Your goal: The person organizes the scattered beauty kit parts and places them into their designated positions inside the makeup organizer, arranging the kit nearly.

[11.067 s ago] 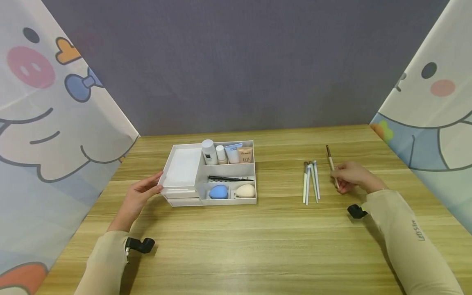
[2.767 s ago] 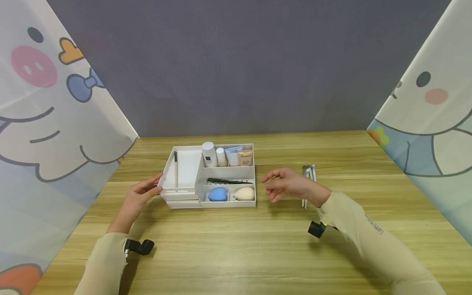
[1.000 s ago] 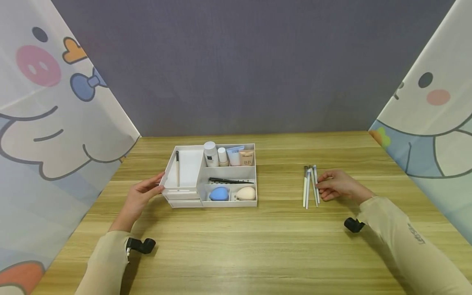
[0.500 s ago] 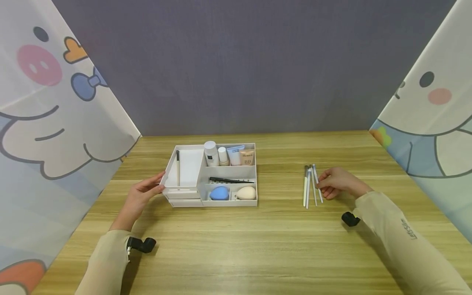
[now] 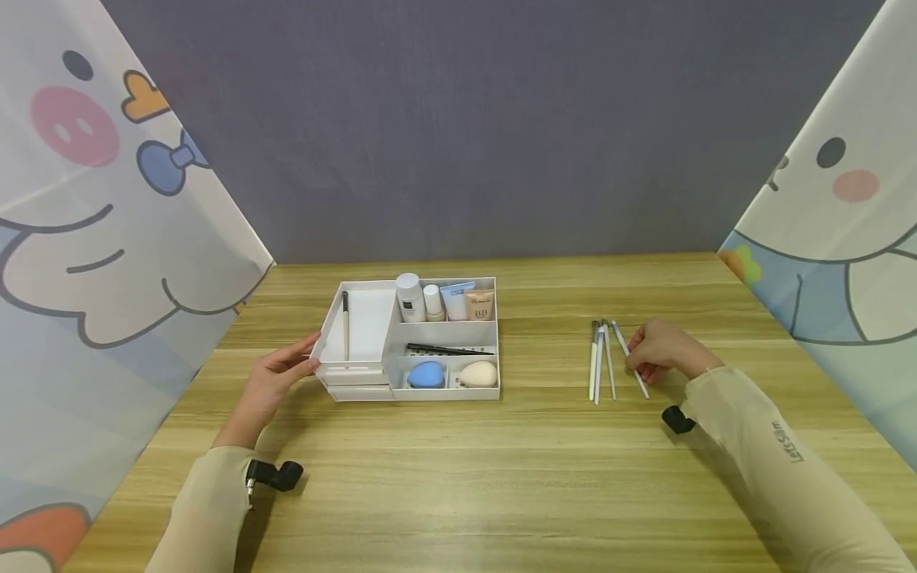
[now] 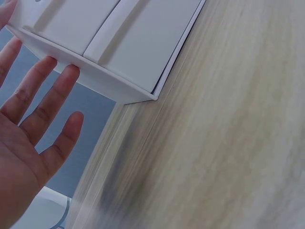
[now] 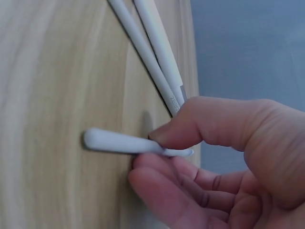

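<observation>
A slim, white-handled brush (image 7: 116,142) slants at the right of the wood-grain table (image 5: 458,477) — pinched between the thumb and fingers of the right hand (image 5: 664,350). Three pale-handled brushes (image 5: 598,370) lie just beside it. Well apart, the left hand (image 5: 267,388) — fingers extended, grip loose — touches a white, compartmented organizer box (image 5: 354,380).

Booth-like setting: wooden table (image 5: 458,477), grey backdrop (image 5: 494,127), cartoon-print side panels (image 5: 165,247).

Right of the white organizer (image 5: 444,333), the right hand (image 5: 662,348) hides part of its pinched brush (image 7: 116,141). At the organizer's left, the left wrist view crops the left hand (image 5: 268,387). Print on the tall bottle (image 5: 411,304) inside is illegibly small.
</observation>
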Action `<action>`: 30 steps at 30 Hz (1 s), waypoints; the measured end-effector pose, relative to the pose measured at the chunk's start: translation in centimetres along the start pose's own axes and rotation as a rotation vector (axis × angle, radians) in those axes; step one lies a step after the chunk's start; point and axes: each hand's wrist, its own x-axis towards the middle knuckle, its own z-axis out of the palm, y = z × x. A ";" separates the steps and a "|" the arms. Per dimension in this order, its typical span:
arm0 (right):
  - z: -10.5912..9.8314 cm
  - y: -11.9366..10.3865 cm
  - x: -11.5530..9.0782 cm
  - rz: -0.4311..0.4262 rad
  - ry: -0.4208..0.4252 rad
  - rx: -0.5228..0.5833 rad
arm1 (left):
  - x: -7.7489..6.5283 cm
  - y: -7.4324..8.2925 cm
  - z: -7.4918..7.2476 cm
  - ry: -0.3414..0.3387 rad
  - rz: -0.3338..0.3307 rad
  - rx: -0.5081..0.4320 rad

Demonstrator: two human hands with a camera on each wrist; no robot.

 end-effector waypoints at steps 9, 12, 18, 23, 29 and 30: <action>0.4 -0.4 0.0 -0.028 0.035 -0.236 | 0.1 0.1 -0.2 -0.006 -0.001 0.013; 0.3 -0.3 0.0 -0.036 0.032 -0.242 | 0.1 0.0 -0.1 -0.004 0.007 -0.004; -0.2 0.7 -0.1 -0.040 0.025 -0.101 | 0.1 0.0 0.0 0.002 0.012 -0.026; -0.5 1.3 -0.3 -0.057 -0.003 0.011 | 0.1 0.0 -0.1 0.000 -0.003 -0.013; -0.7 1.6 -0.2 -0.095 -0.064 0.154 | 0.1 0.1 -0.1 -0.001 -0.011 -0.007; -0.7 1.6 -0.2 -0.098 -0.077 0.187 | 0.1 0.1 -0.1 -0.003 -0.009 -0.009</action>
